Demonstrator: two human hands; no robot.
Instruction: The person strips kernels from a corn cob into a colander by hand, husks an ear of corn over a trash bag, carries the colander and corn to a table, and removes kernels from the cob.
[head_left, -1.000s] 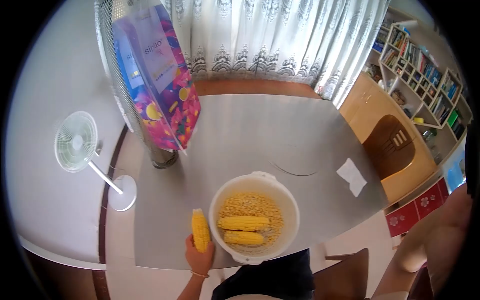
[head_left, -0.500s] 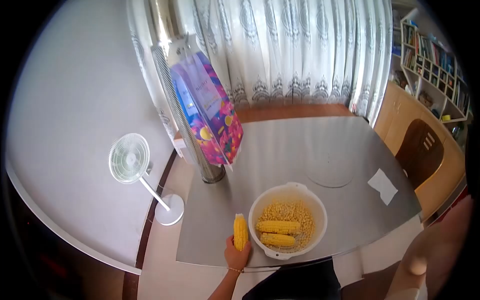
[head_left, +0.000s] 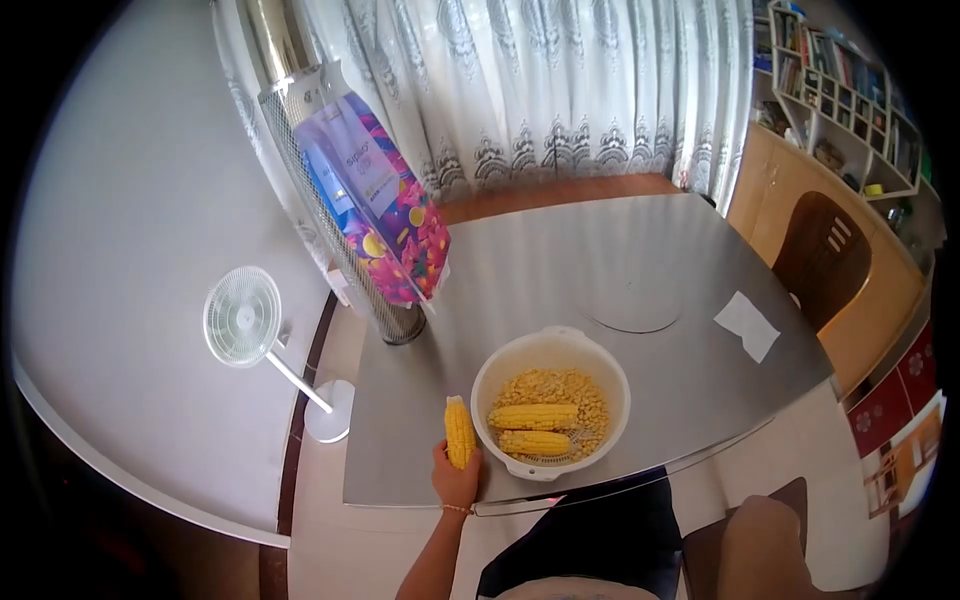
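Observation:
An ear of corn [head_left: 459, 432] stands nearly upright in my left hand [head_left: 457, 480], whose fingers are wrapped round its lower part at the table's front edge. Just to its right is a white plastic colander [head_left: 483, 440] with two small handles. Inside it, two more ears of corn, one [head_left: 534, 416] behind the other [head_left: 535, 443], lie on a bed of loose yellow kernels [head_left: 560, 385]. My right hand is out of view.
The grey table [head_left: 520, 260] bears a white paper sheet [head_left: 747, 326] at right and a clear round disc [head_left: 640, 325]. A colourful bag [head_left: 385, 215] hangs on a mesh-wrapped post [head_left: 400, 325]. A white fan [head_left: 243, 317] stands left; a brown chair [head_left: 823, 255], right.
The camera view has shifted, so table and colander appear higher and further left. A blurred bare limb at the lower right has moved away. My left hand keeps hold of the corn.

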